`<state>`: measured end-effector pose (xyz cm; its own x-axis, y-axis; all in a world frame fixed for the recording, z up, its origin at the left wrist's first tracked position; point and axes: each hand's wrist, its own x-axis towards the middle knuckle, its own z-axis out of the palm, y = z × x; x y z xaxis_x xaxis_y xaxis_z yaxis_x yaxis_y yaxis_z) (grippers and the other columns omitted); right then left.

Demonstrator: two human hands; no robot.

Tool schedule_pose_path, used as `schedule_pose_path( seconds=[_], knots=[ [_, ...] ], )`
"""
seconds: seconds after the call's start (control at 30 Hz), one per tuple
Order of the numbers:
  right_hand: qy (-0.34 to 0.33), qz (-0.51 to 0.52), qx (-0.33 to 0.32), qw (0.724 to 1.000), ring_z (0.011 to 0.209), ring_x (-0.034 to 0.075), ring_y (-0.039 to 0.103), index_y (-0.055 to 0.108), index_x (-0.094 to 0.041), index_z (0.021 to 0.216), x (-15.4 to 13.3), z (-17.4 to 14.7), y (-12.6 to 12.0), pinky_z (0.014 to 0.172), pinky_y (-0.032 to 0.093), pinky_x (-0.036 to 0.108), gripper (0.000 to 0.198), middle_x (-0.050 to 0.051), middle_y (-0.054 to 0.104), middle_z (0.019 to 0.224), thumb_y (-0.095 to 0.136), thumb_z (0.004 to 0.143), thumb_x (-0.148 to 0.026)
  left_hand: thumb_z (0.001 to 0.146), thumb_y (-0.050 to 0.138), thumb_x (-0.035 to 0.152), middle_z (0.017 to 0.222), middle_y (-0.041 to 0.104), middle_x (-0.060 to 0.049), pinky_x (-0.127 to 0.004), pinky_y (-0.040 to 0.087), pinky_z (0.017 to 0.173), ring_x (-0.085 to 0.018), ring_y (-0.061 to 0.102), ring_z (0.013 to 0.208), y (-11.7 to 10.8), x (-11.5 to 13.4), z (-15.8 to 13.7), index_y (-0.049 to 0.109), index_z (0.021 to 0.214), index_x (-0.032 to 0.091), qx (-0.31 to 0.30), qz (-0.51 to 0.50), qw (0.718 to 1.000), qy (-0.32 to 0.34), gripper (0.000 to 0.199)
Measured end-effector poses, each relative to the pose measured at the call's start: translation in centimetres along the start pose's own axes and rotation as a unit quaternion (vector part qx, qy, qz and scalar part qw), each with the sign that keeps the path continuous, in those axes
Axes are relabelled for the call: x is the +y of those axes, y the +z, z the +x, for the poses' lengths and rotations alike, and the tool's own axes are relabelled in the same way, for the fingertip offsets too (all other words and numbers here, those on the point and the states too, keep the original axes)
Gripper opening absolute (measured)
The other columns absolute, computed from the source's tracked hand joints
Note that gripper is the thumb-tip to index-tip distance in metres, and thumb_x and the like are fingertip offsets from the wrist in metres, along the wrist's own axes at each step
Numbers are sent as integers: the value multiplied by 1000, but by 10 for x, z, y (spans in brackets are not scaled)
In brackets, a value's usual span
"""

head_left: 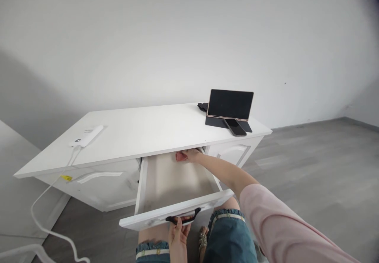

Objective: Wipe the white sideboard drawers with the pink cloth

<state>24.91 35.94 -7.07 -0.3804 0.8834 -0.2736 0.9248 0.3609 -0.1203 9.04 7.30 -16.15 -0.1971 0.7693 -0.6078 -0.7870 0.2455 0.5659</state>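
Note:
A white drawer stands pulled out from the white cabinet. My left hand is below its front panel, with the fingers curled round the dark curved handle. My right hand reaches over the drawer's right side into its back part, close under the tabletop edge. In its fingers is a small reddish-pink cloth, held against or just above the pale drawer bottom. Part of the right hand's fingers is hidden by the cloth and the hand itself.
On the white tabletop a tablet leans on a dark stand, with a phone in front and a dark folded item behind. A white device with a cable lies at left. My knees are under the drawer.

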Motion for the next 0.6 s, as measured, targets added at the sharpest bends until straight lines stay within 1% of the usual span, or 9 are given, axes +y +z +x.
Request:
schedule_pose_path(
  seconds=[0.13,0.2,0.3,0.37,0.43,0.5,0.53,0.6],
  knots=[
    [-8,-50,-58,997,113,32,62,47,-18,141,-9,-23,6,94,49,46,66,19,60,129,72,80,-23,63,80,21,86,78,-7,-49,56,94,-28,74,88,2,2,-6,63,71,22,-25,5,1000,7,19],
    [-26,-60,-80,995,112,33,63,47,-18,141,-15,-39,9,91,49,43,69,20,60,129,73,77,-17,61,82,23,85,77,-6,-48,56,94,-27,74,87,4,4,-9,63,73,22,-29,3,1000,11,22],
    [-59,-62,-120,989,102,30,66,51,-21,137,-22,-65,12,82,50,37,69,16,66,120,70,72,-8,62,83,26,79,74,-3,-44,57,92,-24,73,83,7,6,-13,65,77,21,-31,3,999,18,24],
    [-80,-56,-152,984,92,27,68,54,-24,133,-27,-80,13,75,49,34,70,11,71,109,71,67,-6,62,83,25,75,73,-2,-40,59,86,-22,73,78,8,8,-15,66,77,20,-33,0,999,19,23],
    [-95,-38,-186,977,87,26,68,57,-27,130,-32,-93,14,71,47,31,72,7,72,102,73,62,-4,63,82,25,75,73,-2,-37,61,80,-21,72,76,9,9,-17,67,78,21,-42,-3,999,21,22],
    [-103,-11,-214,971,89,25,66,58,-28,129,-37,-103,15,70,46,30,76,6,72,104,74,58,-4,63,81,23,76,74,-2,-35,61,76,-21,72,74,10,10,-18,67,79,21,-50,-9,998,22,22],
    [-104,5,-224,969,90,25,66,58,-28,129,-39,-107,15,70,45,30,75,5,72,106,74,59,-6,63,81,22,76,74,-3,-35,62,74,-20,72,74,10,10,-18,67,79,21,-52,-13,998,23,22],
    [-100,41,-243,964,89,24,64,61,-25,126,-43,-115,17,68,45,30,63,5,71,108,72,65,-13,63,81,21,78,75,-3,-35,62,73,-20,73,74,11,11,-19,68,80,21,-55,-23,998,23,22]
  ],
)
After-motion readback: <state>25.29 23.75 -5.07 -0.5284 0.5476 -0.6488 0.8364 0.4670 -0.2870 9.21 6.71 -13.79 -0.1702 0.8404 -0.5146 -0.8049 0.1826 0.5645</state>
